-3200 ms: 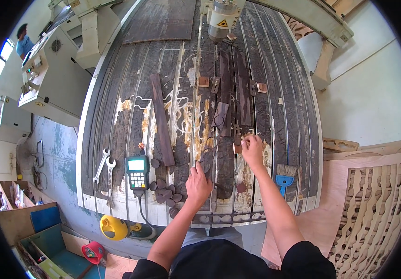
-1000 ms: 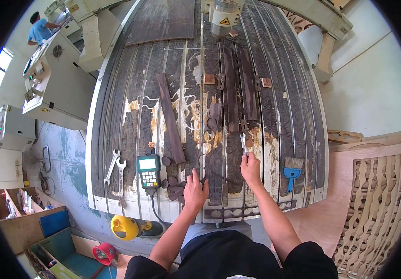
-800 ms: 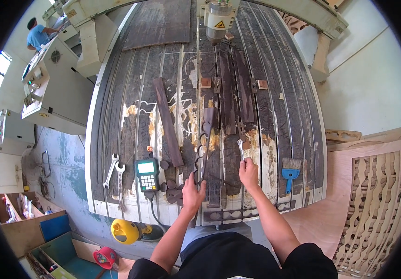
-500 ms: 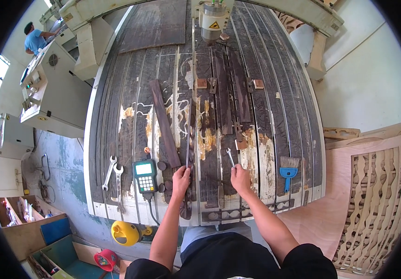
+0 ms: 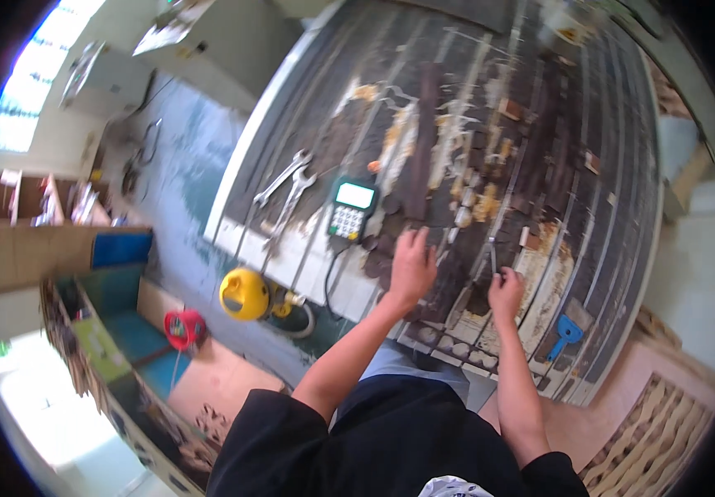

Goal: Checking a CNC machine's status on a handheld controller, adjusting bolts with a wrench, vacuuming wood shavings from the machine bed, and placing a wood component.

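Note:
In my right hand [image 5: 505, 296] is a small open-end wrench [image 5: 492, 251], gripped by its lower end, its head pointing away from me over the slotted machine bed [image 5: 312, 267]. My left hand [image 5: 411, 269] hovers over or rests on the bed, just below the near end of a long dark wooden strip [image 5: 425, 141]. Its fingers look stretched and a little apart, with nothing visible in them. Beside that hand lie dark round pieces [image 5: 379, 263]. Left of them sits a handheld keypad controller [image 5: 349, 211] with a lit screen.
Two larger wrenches [image 5: 291, 195] lie on the bed's left side. A blue brush [image 5: 567, 333] is near its right front edge. More dark strips [image 5: 550, 141] lie beyond my right hand. On the floor side are a yellow container [image 5: 244, 294] and a red bucket [image 5: 185, 329].
The view has swung, so the bed now appears tilted and further right. My left hand has come away from the narrow strip, its fingers loosened. The right hand keeps the wrench.

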The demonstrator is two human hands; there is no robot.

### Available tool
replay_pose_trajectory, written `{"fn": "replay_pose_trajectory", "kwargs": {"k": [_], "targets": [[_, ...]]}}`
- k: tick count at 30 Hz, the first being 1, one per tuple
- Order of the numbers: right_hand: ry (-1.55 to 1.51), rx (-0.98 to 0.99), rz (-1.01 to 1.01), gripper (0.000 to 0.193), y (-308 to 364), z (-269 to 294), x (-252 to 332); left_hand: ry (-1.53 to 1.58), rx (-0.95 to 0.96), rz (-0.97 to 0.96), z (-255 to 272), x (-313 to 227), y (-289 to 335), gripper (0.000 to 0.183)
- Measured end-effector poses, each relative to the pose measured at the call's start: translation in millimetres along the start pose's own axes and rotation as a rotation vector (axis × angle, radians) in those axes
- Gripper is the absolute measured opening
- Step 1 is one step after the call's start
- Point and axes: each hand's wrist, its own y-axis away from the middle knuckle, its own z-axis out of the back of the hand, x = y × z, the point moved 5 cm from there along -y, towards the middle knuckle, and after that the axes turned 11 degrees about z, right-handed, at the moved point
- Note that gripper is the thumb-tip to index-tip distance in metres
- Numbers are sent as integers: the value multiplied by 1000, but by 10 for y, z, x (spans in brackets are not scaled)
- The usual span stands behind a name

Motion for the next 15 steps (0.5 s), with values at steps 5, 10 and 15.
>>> {"fn": "replay_pose_trajectory", "kwargs": {"k": [5, 10, 15], "targets": [[-150, 20, 161, 19, 128, 140, 311, 47, -110, 58, 551, 423, 930, 26], [-304, 147, 439, 18, 572, 161, 1234, -71, -322, 338, 1167, 1056, 2309, 20], [-454, 421, 627, 10, 1436, -128, 2004, -78, -481, 655, 1483, 1682, 3564, 23]]}}
